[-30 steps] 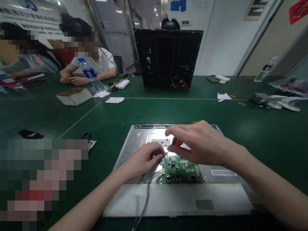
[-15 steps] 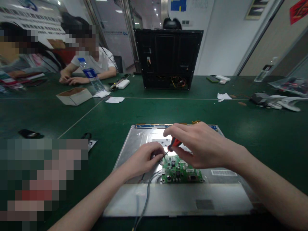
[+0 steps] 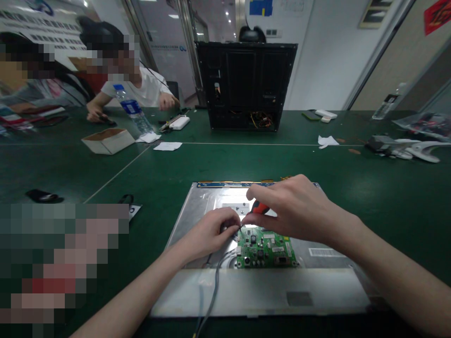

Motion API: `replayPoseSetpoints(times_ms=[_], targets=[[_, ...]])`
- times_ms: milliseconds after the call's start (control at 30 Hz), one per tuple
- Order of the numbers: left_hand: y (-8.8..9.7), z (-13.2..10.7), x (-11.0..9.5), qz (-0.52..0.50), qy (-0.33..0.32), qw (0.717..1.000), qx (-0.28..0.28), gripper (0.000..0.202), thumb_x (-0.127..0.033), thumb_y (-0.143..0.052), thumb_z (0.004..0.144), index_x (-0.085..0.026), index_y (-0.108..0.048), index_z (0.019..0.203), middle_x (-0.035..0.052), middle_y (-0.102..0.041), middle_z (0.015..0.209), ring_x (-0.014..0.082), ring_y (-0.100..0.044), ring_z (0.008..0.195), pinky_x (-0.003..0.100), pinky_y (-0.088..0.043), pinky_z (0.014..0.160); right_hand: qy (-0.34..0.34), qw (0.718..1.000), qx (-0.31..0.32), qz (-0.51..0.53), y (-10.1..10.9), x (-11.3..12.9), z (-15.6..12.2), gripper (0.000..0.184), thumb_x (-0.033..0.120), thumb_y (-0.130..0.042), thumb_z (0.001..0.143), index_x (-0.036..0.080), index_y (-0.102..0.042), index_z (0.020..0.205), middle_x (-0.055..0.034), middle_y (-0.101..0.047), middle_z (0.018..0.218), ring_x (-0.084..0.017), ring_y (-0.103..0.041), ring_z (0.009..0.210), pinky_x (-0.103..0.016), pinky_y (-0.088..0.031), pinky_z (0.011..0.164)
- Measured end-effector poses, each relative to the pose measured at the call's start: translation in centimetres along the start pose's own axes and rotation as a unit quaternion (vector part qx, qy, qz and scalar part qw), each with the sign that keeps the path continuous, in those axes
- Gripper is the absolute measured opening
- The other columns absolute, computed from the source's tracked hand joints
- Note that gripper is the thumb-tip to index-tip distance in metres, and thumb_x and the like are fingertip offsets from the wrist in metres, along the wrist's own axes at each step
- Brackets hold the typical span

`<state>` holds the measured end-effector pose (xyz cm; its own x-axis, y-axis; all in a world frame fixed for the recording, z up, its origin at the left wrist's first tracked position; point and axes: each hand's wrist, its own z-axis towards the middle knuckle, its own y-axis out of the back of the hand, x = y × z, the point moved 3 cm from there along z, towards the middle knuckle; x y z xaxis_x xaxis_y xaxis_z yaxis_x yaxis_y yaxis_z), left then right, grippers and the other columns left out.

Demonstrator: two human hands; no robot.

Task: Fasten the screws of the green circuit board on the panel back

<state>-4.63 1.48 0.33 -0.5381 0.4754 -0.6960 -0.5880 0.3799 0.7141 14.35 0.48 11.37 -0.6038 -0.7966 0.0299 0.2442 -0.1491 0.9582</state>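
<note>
The green circuit board (image 3: 266,251) lies at the middle of a metal display panel (image 3: 190,220), which rests flat on the green bench (image 3: 151,173), directly before the person. The right hand (image 3: 296,206) is above the upper part of the board, and its grip is closed around the red and black handle of a screwdriver (image 3: 260,207). The tool is inclined, with its tip pointing down to the upper left corner of the board. The left hand (image 3: 216,230) is placed at this same corner, with its fingers curled and its fingertips very near to the tip of the screwdriver. Whether this left grip is closed on some small thing, I cannot tell, because the fingers hide it.

Grey cables (image 3: 216,280) come from the left side of the board and run down over the near edge of the panel. A barcode label (image 3: 327,252) is on the panel, to the right of the board, and a narrow blue strip (image 3: 232,185) goes along the far edge.

Farther away on the bench, a black housing (image 3: 246,80) stands upright, with wires visible in its lower opening. To its left are a water bottle (image 3: 133,108) and an open box (image 3: 121,142). Behind these sits a co-worker in a white T-shirt (image 3: 151,87).
</note>
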Motion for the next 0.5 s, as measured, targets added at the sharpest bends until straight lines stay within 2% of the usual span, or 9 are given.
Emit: replayPoseSetpoints(times_ms=[200,367,500], targets=[[-0.20,0.06,0.42,-0.003,0.000,1.000,0.001,0.012,-0.024,-0.053,0.094,-0.019,-0.064,0.096,0.0035,-0.067,0.090,0.0195,-0.059,0.080,0.031,-0.043,0.071,-0.004,1.000,0.011,0.022,0.08,0.44,0.01,0.017,0.032,-0.056,0.100,0.016,-0.058,0.104,-0.0042,-0.074,0.084,-0.016,-0.062,0.064,-0.027,-0.023,0.053],[-0.39,0.05,0.82,-0.004,-0.004,1.000,0.002,0.011,-0.024,-0.054,0.095,-0.020,-0.064,0.096,0.0032,-0.067,0.089,0.0193,-0.058,0.078,0.032,-0.043,0.071,-0.003,0.999,0.011,0.053,0.07,0.52,0.04,0.020,0.026,-0.054,0.098,0.014,-0.054,0.114,-0.0046,-0.072,0.087,-0.016,-0.059,0.066,-0.027,-0.026,0.054],[-0.39,0.01,0.64,-0.009,-0.001,1.000,0.005,0.011,-0.023,-0.053,0.094,-0.019,-0.063,0.096,0.0030,-0.066,0.087,0.0190,-0.058,0.077,0.031,-0.042,0.069,0.011,0.997,0.021,0.072,0.18,0.60,0.03,0.021,0.021,-0.054,0.095,0.013,-0.053,0.115,-0.0056,-0.070,0.092,-0.014,-0.055,0.065,-0.026,-0.027,0.055]])
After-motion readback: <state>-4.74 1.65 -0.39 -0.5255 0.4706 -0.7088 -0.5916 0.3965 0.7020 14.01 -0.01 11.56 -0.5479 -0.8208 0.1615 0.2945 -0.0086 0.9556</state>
